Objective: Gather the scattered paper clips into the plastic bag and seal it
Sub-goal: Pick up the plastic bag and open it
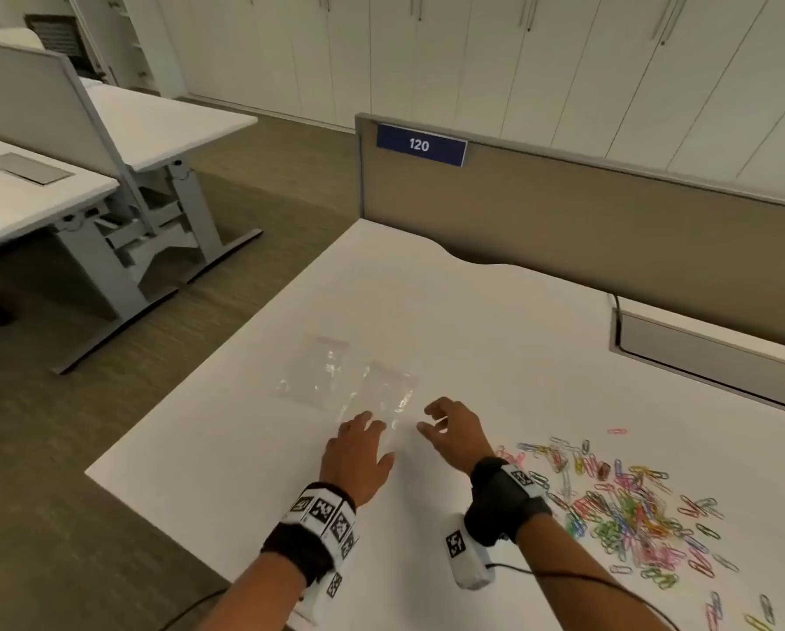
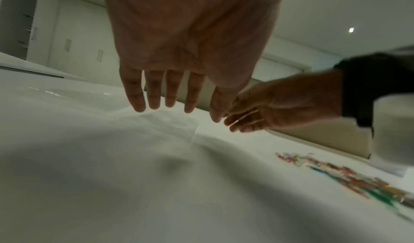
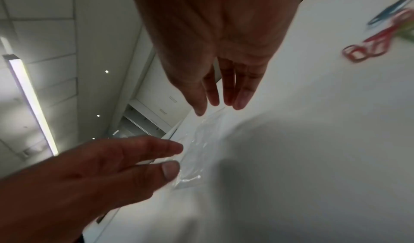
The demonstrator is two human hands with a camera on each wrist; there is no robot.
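Two clear plastic bags lie flat on the white desk (image 1: 226, 453): one (image 1: 314, 372) further left, the nearer one (image 1: 388, 390) just ahead of my hands. My left hand (image 1: 358, 446) reaches with straight fingers to the near bag's (image 2: 172, 122) front edge; I cannot tell whether it touches. My right hand (image 1: 447, 425) hovers beside that bag's right corner, fingers loosely curled, holding nothing. Both hands show over the bag (image 3: 197, 151) in the right wrist view. Many coloured paper clips (image 1: 632, 512) lie scattered to the right.
A beige partition (image 1: 563, 211) with a blue "120" sign (image 1: 420, 144) stands behind the desk. A grey cable tray (image 1: 700, 352) sits at the back right. The desk's left edge drops to carpet; other desks (image 1: 40, 193) stand beyond.
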